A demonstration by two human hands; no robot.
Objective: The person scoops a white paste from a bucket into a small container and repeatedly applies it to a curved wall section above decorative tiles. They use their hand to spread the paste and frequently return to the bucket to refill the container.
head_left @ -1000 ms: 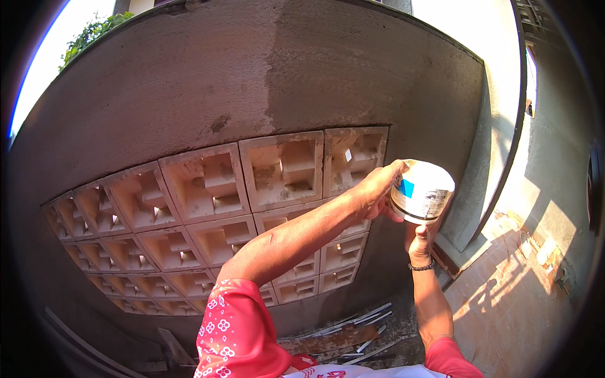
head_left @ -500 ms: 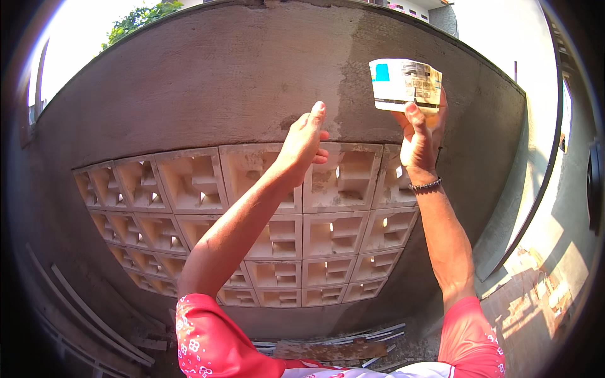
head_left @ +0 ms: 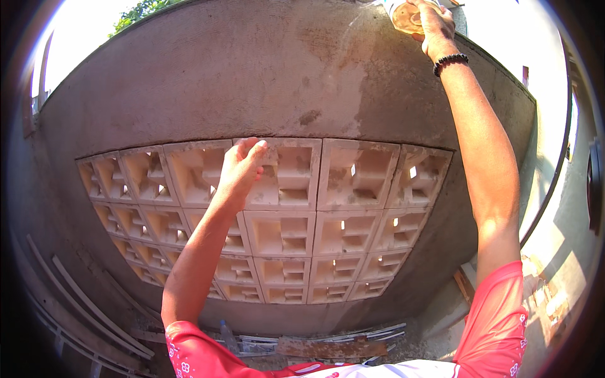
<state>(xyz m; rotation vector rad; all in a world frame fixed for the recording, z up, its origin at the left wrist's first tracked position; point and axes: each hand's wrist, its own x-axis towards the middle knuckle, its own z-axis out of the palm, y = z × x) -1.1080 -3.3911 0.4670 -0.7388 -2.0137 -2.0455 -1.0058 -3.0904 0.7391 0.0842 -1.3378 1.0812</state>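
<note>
I see both my arms bare from the short sleeves out to the hands. The left sleeve (head_left: 198, 353), at about seven o'clock, is red with small white flower-like prints. The right sleeve (head_left: 498, 321), at about five o'clock, is the same red, with the same white prints near its lower hem. Between them, at six o'clock, the shirt front (head_left: 391, 370) shows white. A black beaded bracelet (head_left: 451, 61) circles my right wrist at one o'clock.

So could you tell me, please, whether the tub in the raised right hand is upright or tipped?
Tipped. The right hand holds the white tub above the grey wall with its open mouth facing the camera, brownish inside.
</note>
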